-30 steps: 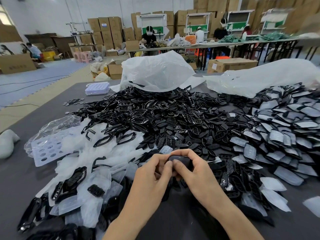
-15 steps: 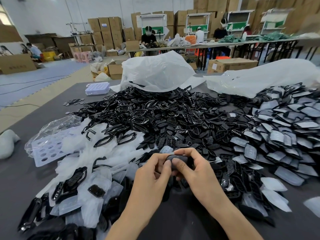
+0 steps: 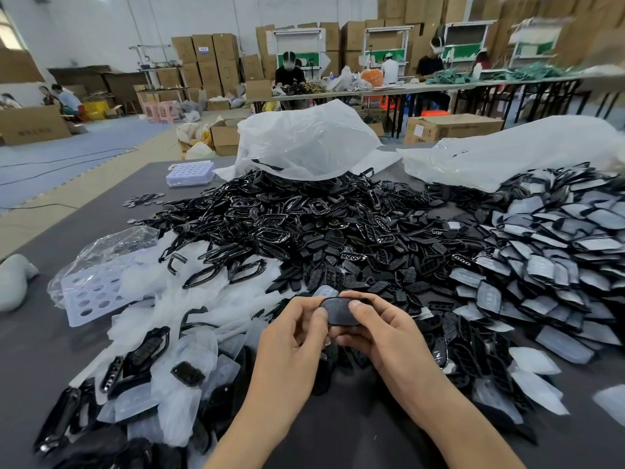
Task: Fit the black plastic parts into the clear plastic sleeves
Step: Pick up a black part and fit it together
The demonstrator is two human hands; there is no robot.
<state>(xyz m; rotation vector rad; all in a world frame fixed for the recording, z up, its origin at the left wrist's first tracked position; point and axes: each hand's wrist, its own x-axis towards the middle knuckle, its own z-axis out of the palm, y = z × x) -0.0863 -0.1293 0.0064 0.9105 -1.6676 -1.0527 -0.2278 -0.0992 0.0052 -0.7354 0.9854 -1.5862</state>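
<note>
We see a grey desk (image 3: 40, 350) running away from us. On its far side lie two big white plastic bags, one in the middle (image 3: 304, 143) and one to the right (image 3: 507, 157). At the far left sits a pale perforated tray (image 3: 191, 172); nearer on the left a second perforated tray (image 3: 91, 292) lies partly inside a crinkled clear bag (image 3: 111, 245). Past the desk we make out a blue floor mat (image 3: 67, 147), pink stools (image 3: 160, 111), a cardboard box (image 3: 453, 126) on the floor, stacked cartons (image 3: 209, 59) by the wall, and a long table (image 3: 439, 84) with a person in black (image 3: 289, 74) at its left end.
</note>
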